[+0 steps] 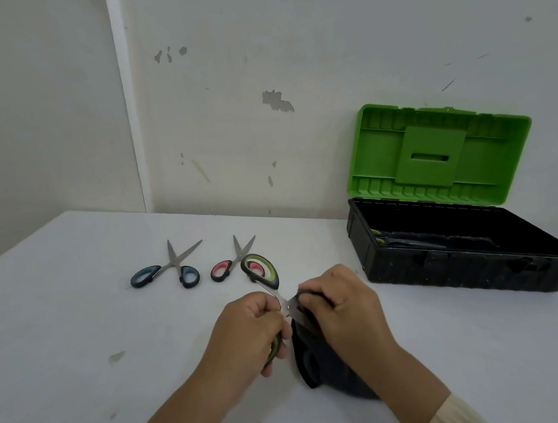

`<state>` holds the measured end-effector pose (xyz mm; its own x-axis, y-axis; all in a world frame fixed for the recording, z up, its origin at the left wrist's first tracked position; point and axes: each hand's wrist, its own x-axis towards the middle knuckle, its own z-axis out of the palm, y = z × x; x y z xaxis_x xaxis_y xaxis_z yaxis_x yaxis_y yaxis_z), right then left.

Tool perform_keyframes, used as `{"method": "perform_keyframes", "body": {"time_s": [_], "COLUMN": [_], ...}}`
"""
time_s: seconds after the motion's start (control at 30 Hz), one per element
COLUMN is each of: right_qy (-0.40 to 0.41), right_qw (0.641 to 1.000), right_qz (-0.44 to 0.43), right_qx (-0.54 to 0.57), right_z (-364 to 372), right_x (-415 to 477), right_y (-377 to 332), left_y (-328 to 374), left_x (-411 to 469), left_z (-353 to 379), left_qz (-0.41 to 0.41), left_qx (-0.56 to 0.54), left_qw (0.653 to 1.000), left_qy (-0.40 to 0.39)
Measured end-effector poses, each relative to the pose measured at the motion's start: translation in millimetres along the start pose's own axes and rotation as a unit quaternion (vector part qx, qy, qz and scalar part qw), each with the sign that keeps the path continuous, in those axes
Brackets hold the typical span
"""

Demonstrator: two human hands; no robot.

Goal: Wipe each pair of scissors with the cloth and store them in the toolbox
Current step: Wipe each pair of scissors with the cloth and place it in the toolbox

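1. Far left on my desk (74,299), the blue-handled scissors (169,271) lie with blades apart; the red-handled scissors (233,261) lie just beside them.
2. My left hand (248,330) has its grip clamped on one handle of the green-handled scissors (263,274).
3. My right hand (342,302) pinches the dark cloth (323,367) around their blade.
4. At the right, the toolbox (462,258) stands open, its green lid (435,152) up and another pair of scissors inside.
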<state>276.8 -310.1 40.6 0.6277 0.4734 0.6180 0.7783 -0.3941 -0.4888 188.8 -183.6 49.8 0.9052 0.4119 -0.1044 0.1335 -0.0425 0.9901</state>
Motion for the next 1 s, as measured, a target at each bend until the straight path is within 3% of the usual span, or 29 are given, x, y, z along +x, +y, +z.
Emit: {"method": "perform_keyframes", "body": {"time_s": [0.13, 0.23, 0.33, 0.4, 0.5, 0.57, 0.63, 0.73, 0.83, 0.93, 1.0], "right_qy": [-0.029, 0.071, 0.088, 0.059, -0.042, -0.123, -0.163, -0.166, -0.160, -0.163, -0.175], "right_qw": [1.000, 0.991, 0.966, 0.956, 0.921, 0.913, 0.918, 0.922, 0.920, 0.920, 0.923], "right_qz": [0.002, 0.116, 0.217, 0.218, 0.241, 0.250, 0.255, 0.250, 0.252, 0.258, 0.251], "right_qx": [-0.006, 0.005, 0.110, 0.185, 0.302, 0.298, 0.255, 0.244, 0.255, 0.247, 0.234], "right_z": [0, -17, -29, -31, -36, -35, -32, -28, -26, -25, -25], "right_x": [-1, 12, 10, 7, 7, 5, 3, 4, 4, 4, 3], "right_y": [-8, 16, 25, 18, -5, -12, -14, -10, -6, -3, -3], "left_y": [3, 7, 11, 4, -11, -22, -25, -17, -8, -1, -2], "left_x": [-4, -5, -2, 2, 6, 12, 15, 10, 13, 14, 14], "left_z": [1, -4, -10, -12, -12, -11, -9, -5, -9, -19, -22], "left_qz": [0.008, 0.026, 0.081, 0.176, 0.321, 0.361, 0.372, 0.277, 0.084, -0.074, -0.117], "left_qx": [-0.011, -0.028, -0.031, 0.075, 0.262, 0.320, 0.324, 0.249, 0.065, -0.127, -0.171], "left_qw": [1.000, 0.999, 0.994, 0.974, 0.892, 0.859, 0.853, 0.910, 0.984, 0.989, 0.978], "left_qy": [-0.010, -0.001, 0.060, 0.122, 0.181, 0.170, 0.173, 0.181, 0.141, 0.015, -0.019]}}
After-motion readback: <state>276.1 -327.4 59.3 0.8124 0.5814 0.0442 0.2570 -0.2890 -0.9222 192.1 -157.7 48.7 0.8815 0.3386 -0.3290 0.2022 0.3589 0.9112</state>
